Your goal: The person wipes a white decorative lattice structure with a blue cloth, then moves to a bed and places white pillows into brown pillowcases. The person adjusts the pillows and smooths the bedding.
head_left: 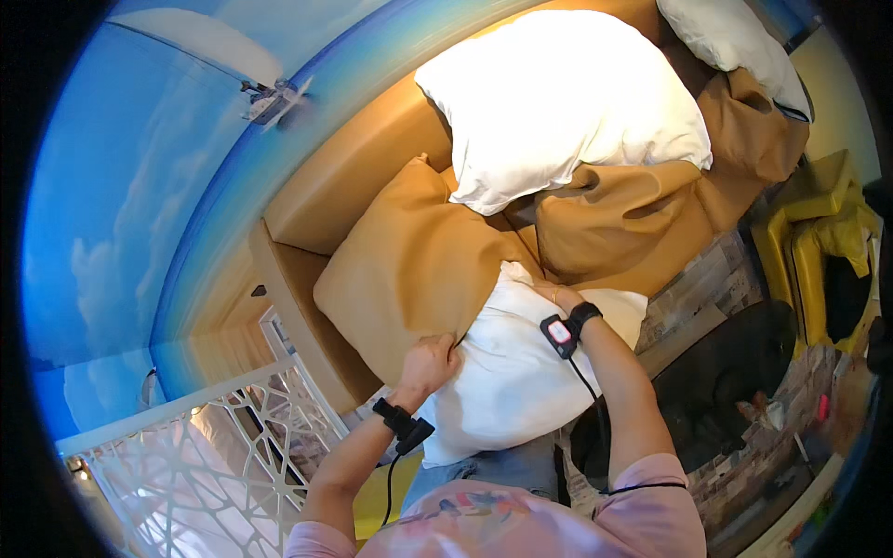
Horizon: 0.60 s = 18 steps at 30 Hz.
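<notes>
A white cushion insert (507, 372) rests against my lap, its far part inside a tan cushion cover (409, 251). The cover's mouth runs across the insert between my two hands. My left hand (430, 363) is closed on the near left edge of that opening. At the opening's far right corner, my right hand (556, 294) grips the cover's edge, its fingertips partly hidden by fabric. The lower part of the white insert bulges out of the cover toward me. Wrist devices with cables sit on both my wrists.
A tan sofa (353, 158) stands ahead, bearing a large white cushion (577, 93), a crumpled tan cover (614, 219) and another white cushion (735, 46). A white lattice partition (214, 465) is at the left. A black oval table (726, 381) and yellow chair (819, 251) stand right.
</notes>
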Motion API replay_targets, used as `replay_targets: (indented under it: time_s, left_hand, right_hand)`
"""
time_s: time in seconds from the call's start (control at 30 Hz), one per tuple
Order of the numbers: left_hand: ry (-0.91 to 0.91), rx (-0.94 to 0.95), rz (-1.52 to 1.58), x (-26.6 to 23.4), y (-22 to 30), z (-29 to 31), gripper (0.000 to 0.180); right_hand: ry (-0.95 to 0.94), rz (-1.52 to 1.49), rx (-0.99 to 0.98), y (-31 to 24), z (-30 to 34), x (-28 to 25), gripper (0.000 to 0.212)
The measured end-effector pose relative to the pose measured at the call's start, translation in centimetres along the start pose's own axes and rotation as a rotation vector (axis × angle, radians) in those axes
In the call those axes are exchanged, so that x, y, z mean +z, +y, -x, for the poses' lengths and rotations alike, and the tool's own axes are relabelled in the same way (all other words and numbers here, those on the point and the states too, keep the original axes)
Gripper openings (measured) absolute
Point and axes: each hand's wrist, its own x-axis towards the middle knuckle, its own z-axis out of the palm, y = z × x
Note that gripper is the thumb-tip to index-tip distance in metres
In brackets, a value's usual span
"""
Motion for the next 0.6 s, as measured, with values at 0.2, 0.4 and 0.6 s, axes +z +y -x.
replay_targets:
  time_s: [0.2, 0.4, 0.6]
  left_hand:
    - [-0.123, -0.298, -0.061, -1.8, 1.4, -2.8, 0.034]
    - [-0.137, -0.159, 0.127, -5.2, -0.3, -0.4, 0.031]
    - [-0.312, -0.208, 0.035, -8.6, -1.0, 2.4, 0.027]
  right_hand:
    - [-0.066, -0.226, -0.211, -0.6, 2.9, 4.4, 0.045]
    - [-0.079, -0.508, -0.296, -1.6, 2.6, 11.3, 0.033]
    - [0.069, -0.093, -0.522, -6.7, 0.9, 16.4, 0.028]
